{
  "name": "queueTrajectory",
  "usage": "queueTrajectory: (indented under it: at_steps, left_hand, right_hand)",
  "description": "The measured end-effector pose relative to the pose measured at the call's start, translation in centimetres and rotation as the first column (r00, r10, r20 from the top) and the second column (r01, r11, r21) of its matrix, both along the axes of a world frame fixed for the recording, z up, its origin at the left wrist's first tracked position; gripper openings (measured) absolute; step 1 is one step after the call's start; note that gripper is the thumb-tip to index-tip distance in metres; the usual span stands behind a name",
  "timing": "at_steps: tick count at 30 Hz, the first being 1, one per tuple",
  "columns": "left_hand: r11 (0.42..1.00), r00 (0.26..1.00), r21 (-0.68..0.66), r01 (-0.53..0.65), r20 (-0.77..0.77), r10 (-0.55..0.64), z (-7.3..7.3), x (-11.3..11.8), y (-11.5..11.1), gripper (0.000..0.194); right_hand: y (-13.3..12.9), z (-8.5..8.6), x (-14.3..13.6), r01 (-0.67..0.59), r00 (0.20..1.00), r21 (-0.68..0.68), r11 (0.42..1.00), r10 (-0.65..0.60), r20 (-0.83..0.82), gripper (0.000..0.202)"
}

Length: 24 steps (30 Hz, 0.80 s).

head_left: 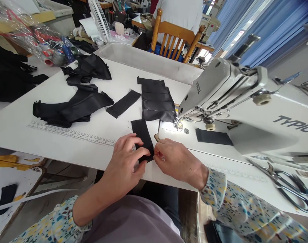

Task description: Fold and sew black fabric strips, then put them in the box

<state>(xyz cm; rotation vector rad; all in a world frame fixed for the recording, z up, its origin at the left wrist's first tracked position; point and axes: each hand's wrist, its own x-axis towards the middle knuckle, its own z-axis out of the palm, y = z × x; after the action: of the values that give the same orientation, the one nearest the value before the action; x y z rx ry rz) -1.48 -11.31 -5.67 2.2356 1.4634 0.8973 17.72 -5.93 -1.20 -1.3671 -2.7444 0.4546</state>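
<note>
A black fabric strip point(142, 130) lies on the white sewing table in front of me. My left hand point(130, 157) has its fingers spread and curved over the strip, fingertips on its lower part. Pinched at the strip's lower right edge is my right hand point(170, 158), beside a small brown-edged tool point(157, 137). Joined black pieces point(157, 101) run up to the presser foot point(178, 123) of the sewing machine point(219, 87). A single black strip point(123, 103) lies to their left.
Piles of black fabric point(73, 106) lie on the table's left, above a printed ruler point(75, 134). Another black piece point(214, 137) rests under the machine arm. Large scissors point(287, 185) lie at the right. Beyond the table a person point(180, 13) sits on a wooden chair point(175, 32).
</note>
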Motion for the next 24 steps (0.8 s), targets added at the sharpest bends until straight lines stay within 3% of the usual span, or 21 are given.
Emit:
queueTrajectory:
  at_steps: [9,13,16,18,24]
  left_hand:
    - [0.988,0.985,0.05,0.146,-0.095,-0.141,0.3,-1.1,0.2,0.037]
    - [0.989,0.987,0.051,0.138,-0.086,-0.134,0.1,-1.2,0.4,0.035]
    - [0.99,0.988,0.041,0.137,-0.078,-0.134,0.0,-1.3,0.5,0.036]
    - [0.99,0.988,0.04,0.137,-0.076,-0.134,-0.1,-1.3,0.5,0.037]
    - [0.991,0.99,0.053,0.126,-0.078,-0.122,-0.1,-1.2,0.5,0.034]
  right_hand:
    - [1.5,0.5,-0.6,-0.001,0.999,-0.068,0.998,0.004,0.051,0.018]
    - [1.5,0.8,0.4,0.037,0.997,-0.167,0.985,-0.048,-0.06,0.016]
    - [0.1,0.8,2.0,0.089,0.957,-0.18,0.98,-0.134,-0.257,0.016]
    - [-1.6,0.5,2.9,0.069,0.935,-0.113,0.991,-0.104,-0.34,0.023]
    - [-5.5,-1.2,3.2,0.052,0.948,-0.003,0.999,-0.05,-0.316,0.048]
